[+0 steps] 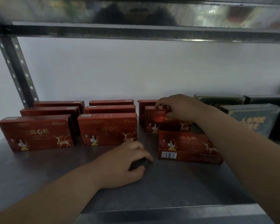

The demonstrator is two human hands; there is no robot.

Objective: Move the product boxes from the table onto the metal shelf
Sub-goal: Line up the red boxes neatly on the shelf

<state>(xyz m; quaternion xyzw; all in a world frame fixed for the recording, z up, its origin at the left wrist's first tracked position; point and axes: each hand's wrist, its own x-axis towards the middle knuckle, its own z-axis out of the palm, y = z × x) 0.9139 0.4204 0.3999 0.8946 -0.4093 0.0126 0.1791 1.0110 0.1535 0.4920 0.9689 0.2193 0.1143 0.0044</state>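
- Light: dim overall; the white wall [136, 70] behind is the brightest area.
- Glare: smeared reflections on the upper shelf [208, 13] underside.
- Shadow: 1 dark patch under my left hand [124, 160].
- Blur: dark boxes [252, 117] at right soft; frame edges bowed.

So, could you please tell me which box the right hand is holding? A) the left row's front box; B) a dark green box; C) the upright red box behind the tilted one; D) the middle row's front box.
C: the right hand grips the top of the upright red box behind the tilted red box.
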